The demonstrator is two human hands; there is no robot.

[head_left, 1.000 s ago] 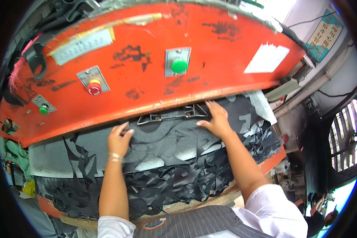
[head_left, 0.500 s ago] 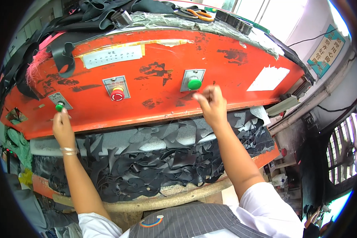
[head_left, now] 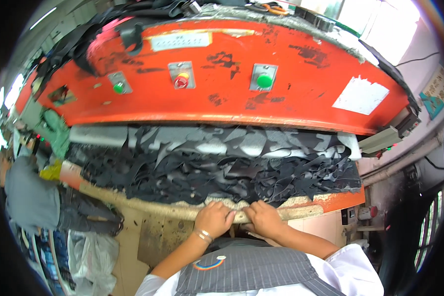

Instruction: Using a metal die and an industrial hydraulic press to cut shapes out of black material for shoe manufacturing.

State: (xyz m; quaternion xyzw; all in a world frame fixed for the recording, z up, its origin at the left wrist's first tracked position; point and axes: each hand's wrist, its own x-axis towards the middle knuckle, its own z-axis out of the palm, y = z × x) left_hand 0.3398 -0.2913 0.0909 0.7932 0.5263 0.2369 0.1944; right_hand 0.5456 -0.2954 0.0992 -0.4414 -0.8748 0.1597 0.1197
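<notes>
My left hand (head_left: 215, 219) and my right hand (head_left: 264, 220) rest close together on the worn, cream-coloured front rail (head_left: 167, 210) of a press table. The fingers of both hands are curled round the rail, their tips partly hidden. Just beyond lies a tangle of black leather-like scraps (head_left: 197, 175). Behind it, cut-out black sheet remnants (head_left: 232, 142) lie on a pale grey-white board (head_left: 96, 135). The red-orange press beam (head_left: 227, 98) spans the far side, bearing a small green button (head_left: 118, 88), a red stop button (head_left: 181, 81) and a larger green button (head_left: 264, 81).
Black material (head_left: 148, 15), orange-handled scissors (head_left: 273, 8) and metal cutting dies (head_left: 314, 18) lie on top of the beam. Another person (head_left: 32, 195) stands at the left, near a clear plastic bag (head_left: 91, 261). A grey bracket (head_left: 382, 139) juts out at the right.
Both hands have come down and back from the beam's buttons to the front rail. The left hand has left the small green button. The view has shifted, bringing the other person further into sight.
</notes>
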